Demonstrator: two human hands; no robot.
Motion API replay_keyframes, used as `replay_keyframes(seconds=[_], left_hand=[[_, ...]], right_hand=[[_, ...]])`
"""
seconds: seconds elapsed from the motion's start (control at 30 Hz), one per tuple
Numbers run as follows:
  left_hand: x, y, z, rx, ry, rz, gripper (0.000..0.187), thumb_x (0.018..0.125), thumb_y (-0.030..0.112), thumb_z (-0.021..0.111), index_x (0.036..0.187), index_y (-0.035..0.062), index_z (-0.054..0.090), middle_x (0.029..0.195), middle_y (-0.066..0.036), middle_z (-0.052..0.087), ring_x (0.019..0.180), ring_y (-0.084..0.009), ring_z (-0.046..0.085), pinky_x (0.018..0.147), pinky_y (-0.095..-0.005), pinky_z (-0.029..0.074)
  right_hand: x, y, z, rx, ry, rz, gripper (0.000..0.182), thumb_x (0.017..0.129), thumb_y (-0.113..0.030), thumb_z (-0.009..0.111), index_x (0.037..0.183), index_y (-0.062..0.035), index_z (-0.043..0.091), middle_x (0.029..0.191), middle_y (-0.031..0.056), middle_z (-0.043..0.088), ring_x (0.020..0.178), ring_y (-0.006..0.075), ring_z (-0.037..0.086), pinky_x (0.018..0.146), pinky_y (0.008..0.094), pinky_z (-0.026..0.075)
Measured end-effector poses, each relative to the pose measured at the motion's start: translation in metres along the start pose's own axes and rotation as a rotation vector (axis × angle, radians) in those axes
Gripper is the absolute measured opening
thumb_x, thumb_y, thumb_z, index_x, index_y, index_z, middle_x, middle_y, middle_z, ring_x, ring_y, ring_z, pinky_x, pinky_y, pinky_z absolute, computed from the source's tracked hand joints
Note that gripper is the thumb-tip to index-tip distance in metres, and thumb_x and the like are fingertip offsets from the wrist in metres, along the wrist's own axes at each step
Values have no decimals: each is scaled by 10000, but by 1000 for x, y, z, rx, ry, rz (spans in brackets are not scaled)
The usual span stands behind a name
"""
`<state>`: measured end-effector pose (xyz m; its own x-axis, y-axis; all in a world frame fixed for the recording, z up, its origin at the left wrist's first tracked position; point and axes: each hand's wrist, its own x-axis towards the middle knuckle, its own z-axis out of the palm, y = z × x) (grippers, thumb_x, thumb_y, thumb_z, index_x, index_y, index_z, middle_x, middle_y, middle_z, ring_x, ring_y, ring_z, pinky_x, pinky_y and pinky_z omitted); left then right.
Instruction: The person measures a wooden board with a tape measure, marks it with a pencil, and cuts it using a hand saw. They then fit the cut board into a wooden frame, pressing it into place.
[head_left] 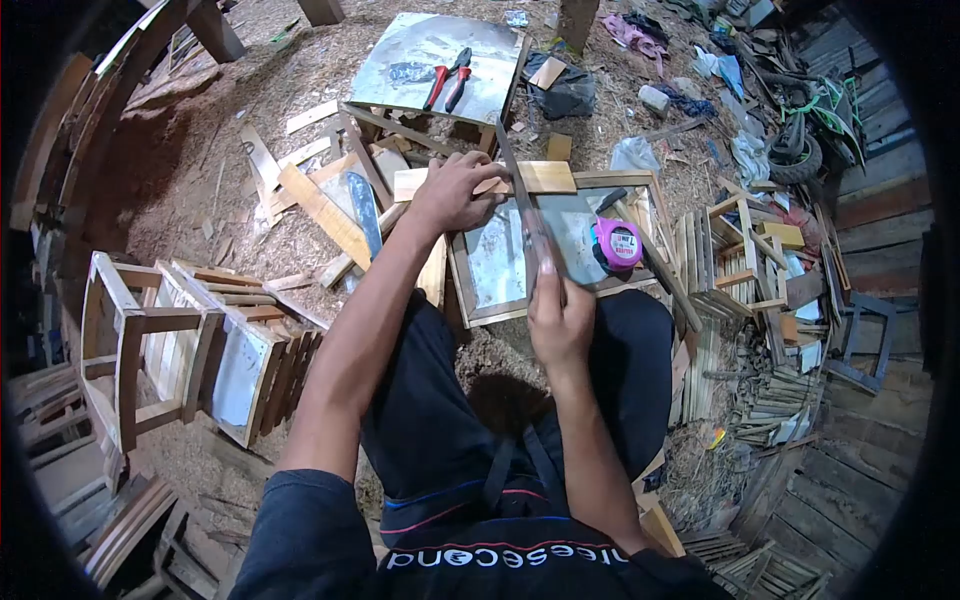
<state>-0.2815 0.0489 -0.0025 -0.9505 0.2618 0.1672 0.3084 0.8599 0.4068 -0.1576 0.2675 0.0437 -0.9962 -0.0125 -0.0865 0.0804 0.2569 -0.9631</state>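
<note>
My left hand (462, 192) grips a short wooden board (550, 177) and presses it onto a wood-framed panel with a metal sheet (493, 275). In my right hand (560, 315) is a hand saw (521, 185), held by its lower end near my knees. Its long, narrow blade crosses the board just right of my left hand, pointing away from me. My fingers are wrapped round the handle, which is mostly hidden. A pink tape measure (617, 244) lies on the panel's right side. A blue-stained flat blade (364, 210) rests among offcuts left of the panel.
Pliers with red handles (448, 82) lie on a metal-topped box (400, 50) ahead. Wooden frames (150, 325) are stacked at left, and more frames (740, 250) at right. Wood scraps (325, 210) litter the sawdust-covered ground. A motorbike wheel (795, 158) stands at upper right.
</note>
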Motion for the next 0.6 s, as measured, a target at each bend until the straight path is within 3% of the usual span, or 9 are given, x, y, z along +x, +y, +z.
replay_keyframes(seconds=[0.07,0.17,0.2,0.47,0.57,0.6], left_hand=[[2,-3,0,-32,45,1,364,838,311,708,1196,250,672,1317,-85,603,1199,-335,578,915,-491,434],[3,-3,1,-33,24,-21,371,829,299,705,1193,241,674,1311,-88,605,1200,-330,577,917,-488,432],[2,-2,1,-37,4,-26,403,862,393,694,1245,270,664,1268,-89,613,1201,-296,565,922,-507,411],[5,-7,3,-63,22,-25,388,858,380,694,1230,271,666,1260,-70,617,1193,-302,573,933,-519,419],[3,-5,1,-72,31,-8,370,856,379,697,1208,267,675,1254,-59,622,1186,-304,577,933,-522,419],[2,-3,1,-28,58,-2,360,853,382,700,1195,270,681,1246,-53,627,1180,-304,580,932,-523,419]], right_hand=[[5,-8,5,27,11,-41,533,1056,-320,510,608,-34,475,530,-31,437,475,63,407,459,264,310],[-13,-2,-1,108,6,12,536,1055,-326,512,607,-33,477,528,-28,442,474,67,410,458,272,310],[-14,-8,-2,102,10,46,539,1051,-336,517,610,-28,480,521,-20,448,473,80,416,467,287,318],[-11,-13,0,-55,63,-83,561,1044,-388,509,649,9,545,510,14,476,495,115,474,504,325,360],[-7,-19,-1,-56,17,-27,569,1043,-395,508,652,16,545,509,16,476,497,122,471,511,334,361],[2,-20,0,-129,18,-39,552,1029,-380,512,712,63,598,537,170,526,504,204,533,523,409,392]])
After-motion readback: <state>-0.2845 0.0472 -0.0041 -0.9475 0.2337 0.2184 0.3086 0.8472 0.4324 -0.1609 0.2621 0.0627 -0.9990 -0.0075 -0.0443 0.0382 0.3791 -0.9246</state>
